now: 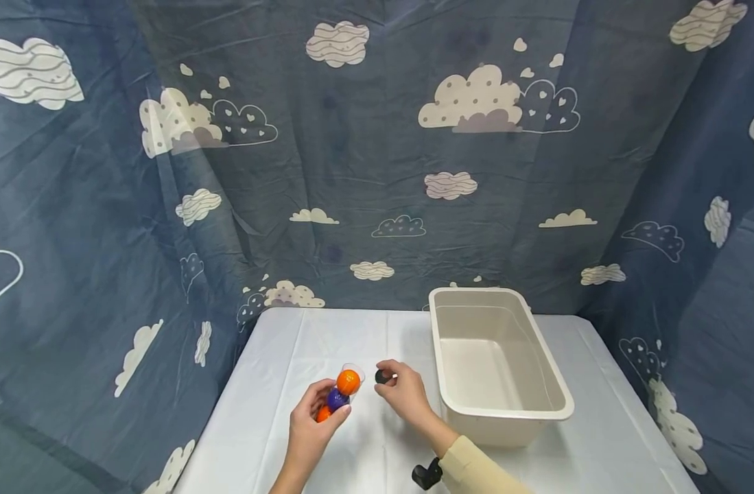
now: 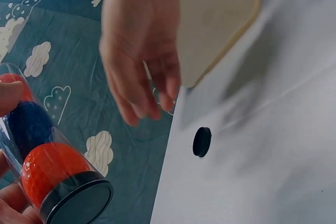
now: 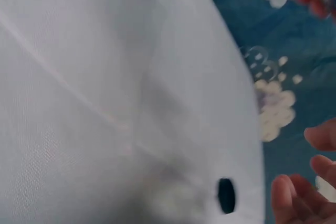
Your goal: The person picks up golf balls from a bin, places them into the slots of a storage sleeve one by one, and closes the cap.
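My left hand (image 1: 311,418) grips a clear plastic tube (image 1: 348,398) tilted above the white table. Two orange balls (image 1: 348,382) and a dark blue ball (image 1: 337,399) are stacked inside it, the blue one between the orange ones. A black end cap (image 2: 79,200) closes the tube's near end in the left wrist view; its clear rim shows at the far end in the head view. A separate black cap (image 2: 202,141) lies on the table. My right hand (image 1: 404,394) hovers by that cap, fingers loosely bent and apart from it in both wrist views.
A deep beige plastic bin (image 1: 500,414) stands on the right of the white-covered table (image 1: 290,357). A blue curtain (image 1: 364,151) with cloud prints surrounds the table at the back and sides. A black object (image 1: 427,473) sits by the right wrist.
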`<state>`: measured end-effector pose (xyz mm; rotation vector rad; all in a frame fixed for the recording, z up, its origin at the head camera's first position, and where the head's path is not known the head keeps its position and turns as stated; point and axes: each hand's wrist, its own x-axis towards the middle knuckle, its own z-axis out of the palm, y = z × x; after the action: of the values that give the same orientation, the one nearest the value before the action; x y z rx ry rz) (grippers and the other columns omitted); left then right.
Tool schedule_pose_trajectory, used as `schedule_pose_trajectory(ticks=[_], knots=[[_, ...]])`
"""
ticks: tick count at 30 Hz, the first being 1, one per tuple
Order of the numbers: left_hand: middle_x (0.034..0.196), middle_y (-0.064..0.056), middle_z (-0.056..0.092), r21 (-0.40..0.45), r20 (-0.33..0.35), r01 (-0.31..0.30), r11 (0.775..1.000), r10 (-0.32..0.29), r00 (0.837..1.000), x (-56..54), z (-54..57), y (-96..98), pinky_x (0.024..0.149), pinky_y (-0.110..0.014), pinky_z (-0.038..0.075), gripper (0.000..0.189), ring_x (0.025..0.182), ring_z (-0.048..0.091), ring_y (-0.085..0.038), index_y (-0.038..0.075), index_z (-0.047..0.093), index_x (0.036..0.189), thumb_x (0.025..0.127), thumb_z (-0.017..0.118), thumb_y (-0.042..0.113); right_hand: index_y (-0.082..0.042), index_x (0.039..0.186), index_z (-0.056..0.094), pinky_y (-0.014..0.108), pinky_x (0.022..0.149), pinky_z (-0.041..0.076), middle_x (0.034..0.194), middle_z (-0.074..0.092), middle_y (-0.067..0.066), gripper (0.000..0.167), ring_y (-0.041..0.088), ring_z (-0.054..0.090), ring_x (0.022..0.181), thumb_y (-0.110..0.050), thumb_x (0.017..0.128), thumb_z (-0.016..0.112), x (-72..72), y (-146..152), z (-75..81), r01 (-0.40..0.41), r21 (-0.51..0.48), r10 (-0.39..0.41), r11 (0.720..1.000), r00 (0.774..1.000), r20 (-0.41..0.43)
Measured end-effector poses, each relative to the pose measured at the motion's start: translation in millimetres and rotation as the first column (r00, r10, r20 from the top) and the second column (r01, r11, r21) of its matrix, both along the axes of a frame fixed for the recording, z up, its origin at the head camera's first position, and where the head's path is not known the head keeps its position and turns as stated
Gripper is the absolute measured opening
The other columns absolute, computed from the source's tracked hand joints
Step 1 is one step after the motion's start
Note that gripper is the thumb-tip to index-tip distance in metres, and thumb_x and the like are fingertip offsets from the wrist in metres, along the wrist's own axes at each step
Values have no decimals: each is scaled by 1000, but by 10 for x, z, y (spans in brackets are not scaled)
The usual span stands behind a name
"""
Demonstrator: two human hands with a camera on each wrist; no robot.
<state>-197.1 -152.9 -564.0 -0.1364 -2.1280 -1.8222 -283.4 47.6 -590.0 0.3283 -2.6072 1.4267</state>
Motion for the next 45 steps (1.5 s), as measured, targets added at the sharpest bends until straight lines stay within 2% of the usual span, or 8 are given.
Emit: schedule_pose_trajectory(ticks=[4,9,16,22,27,32,38,45], knots=[[105,-1,69,11,26,-1,1000,1,1000,0,-8,-10,86,-26,54,46,93,67,-20,19,66,117,78,88,9,-8,118,71,32,68,49,103,66,16,41,13,58,77,-8,78,80,-165,-50,-213,61,44,-61,997,998,-4],[106,-4,69,-11,57,-13,1000,13,998,37,1,23,87,-30,55,47,94,67,-22,15,66,118,78,86,4,-9,121,70,41,72,50,105,64,17,47,24,60,83,-9,76,78,-315,-92,-419,104,137,-102,985,995,-25],[104,-6,69,-14,77,19,1000,-18,997,158,160,100,86,-32,56,45,92,68,-23,11,65,117,78,87,7,-10,132,66,51,88,52,124,61,19,58,38,62,106,-11,75,76,-430,-124,-537,57,313,-64,948,998,13],[104,-5,69,-4,77,12,1000,-12,997,166,172,126,86,-29,55,45,92,67,-22,12,65,117,78,86,6,-13,136,63,52,82,54,132,57,18,60,37,56,108,-15,77,77,-458,-178,-553,-7,449,-5,893,1000,26],[104,-8,69,6,77,21,1000,-22,997,154,138,132,85,-34,56,45,92,68,-25,10,65,117,78,85,2,-14,126,69,46,74,54,122,59,15,50,31,54,101,-14,77,79,-424,-189,-601,-35,510,39,859,999,3],[103,-7,69,2,105,17,1000,-17,994,172,128,139,86,-35,55,44,92,68,-23,11,65,117,78,85,3,-15,115,72,42,71,53,101,57,7,40,24,52,88,-11,76,82,-398,-159,-661,-17,494,44,869,998,-44],[103,-7,69,9,113,13,1000,-14,993,170,133,152,86,-34,55,44,92,67,-22,11,65,117,78,85,3,-12,116,72,40,70,51,94,54,6,43,21,51,81,-14,75,81,-358,-115,-659,-9,467,37,884,998,-51],[102,-7,69,-5,61,16,1000,-15,998,174,151,146,83,-32,56,43,90,68,-24,9,66,117,79,85,3,-9,120,71,37,67,47,93,49,6,41,18,50,74,-21,80,73,-221,-127,-525,-11,341,6,940,1000,15]])
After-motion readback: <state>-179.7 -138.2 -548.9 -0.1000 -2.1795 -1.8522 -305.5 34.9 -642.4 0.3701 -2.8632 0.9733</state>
